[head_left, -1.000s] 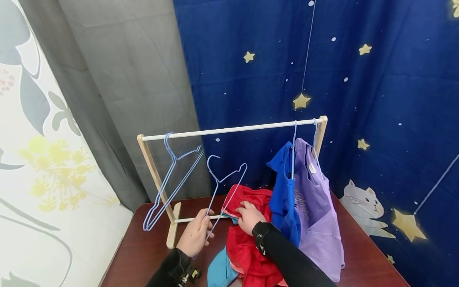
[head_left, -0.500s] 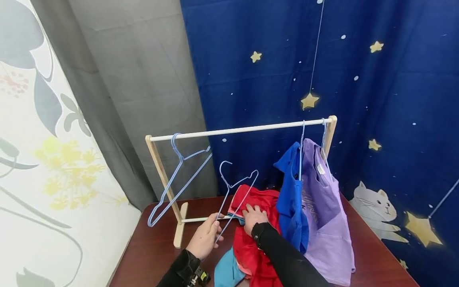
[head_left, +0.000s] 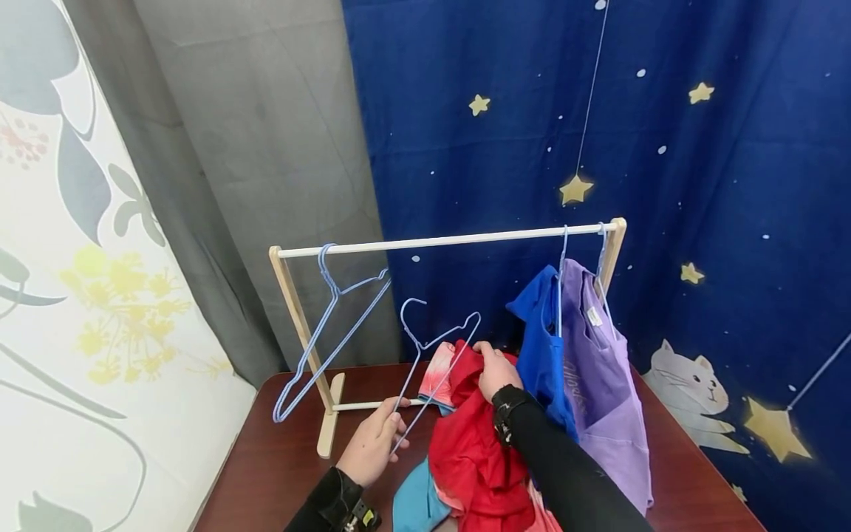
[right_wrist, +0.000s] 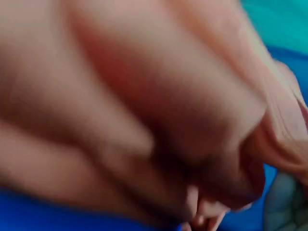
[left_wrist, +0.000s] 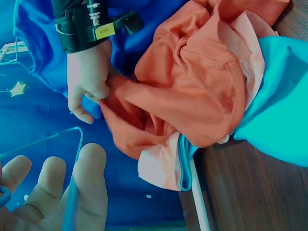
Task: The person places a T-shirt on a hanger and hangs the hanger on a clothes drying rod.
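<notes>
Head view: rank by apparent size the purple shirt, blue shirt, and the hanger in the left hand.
1. purple shirt
2. blue shirt, though partly hidden behind the purple one and the arm, so unsure
3. hanger, thin wire, held by the left hand

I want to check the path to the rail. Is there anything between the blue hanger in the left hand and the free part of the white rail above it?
Nothing visible blocks it. The hanger in the left hand sits below an open stretch of rail, between the empty hanger and the blue shirt.
</notes>
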`<state>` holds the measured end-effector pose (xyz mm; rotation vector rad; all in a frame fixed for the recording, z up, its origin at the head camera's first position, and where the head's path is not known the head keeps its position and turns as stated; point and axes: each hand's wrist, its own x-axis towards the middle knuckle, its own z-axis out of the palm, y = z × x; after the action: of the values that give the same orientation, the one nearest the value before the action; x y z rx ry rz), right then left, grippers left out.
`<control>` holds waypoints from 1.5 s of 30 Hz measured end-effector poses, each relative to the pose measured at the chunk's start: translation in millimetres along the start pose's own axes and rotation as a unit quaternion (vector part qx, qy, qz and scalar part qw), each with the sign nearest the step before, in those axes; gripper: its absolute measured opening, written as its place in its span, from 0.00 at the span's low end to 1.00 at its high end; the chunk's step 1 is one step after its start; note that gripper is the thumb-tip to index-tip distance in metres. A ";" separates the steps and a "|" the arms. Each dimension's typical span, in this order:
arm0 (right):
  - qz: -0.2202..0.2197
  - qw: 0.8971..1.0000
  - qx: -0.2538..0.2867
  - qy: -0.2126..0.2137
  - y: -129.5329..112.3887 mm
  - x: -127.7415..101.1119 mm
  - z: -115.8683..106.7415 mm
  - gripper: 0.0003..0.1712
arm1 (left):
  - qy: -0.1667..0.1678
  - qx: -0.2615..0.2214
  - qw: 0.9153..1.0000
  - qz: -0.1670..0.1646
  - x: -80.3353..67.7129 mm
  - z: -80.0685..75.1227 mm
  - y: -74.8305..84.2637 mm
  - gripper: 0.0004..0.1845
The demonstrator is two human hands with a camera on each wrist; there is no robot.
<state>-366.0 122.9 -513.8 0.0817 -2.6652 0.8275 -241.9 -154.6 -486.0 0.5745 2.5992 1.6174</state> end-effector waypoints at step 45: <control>0.088 0.984 0.157 0.020 12.3 15.6 -64.1 0.23 | -0.036 0.072 0.996 0.040 -27.2 7.5 23.2 0.13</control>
<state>-362.7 169.7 -465.7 -0.0930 -2.5090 1.2862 -208.2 -147.8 -473.8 0.7377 2.6874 1.4088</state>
